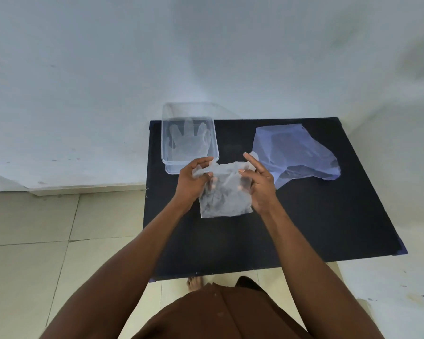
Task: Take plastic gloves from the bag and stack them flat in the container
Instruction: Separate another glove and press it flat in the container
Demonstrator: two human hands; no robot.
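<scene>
Pinching a clear plastic glove by its upper corners, the left hand and right hand hold it above the black table, long axis running away from the person, cuff nearest. Beyond, a glove lies flat in the container, fingers pointing away; the bag lies to the right.

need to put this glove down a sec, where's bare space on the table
Bare: the near half of the black table, below the glove, and the far strip between container and bag. Crowded: the middle, where both hands hold the glove.
</scene>
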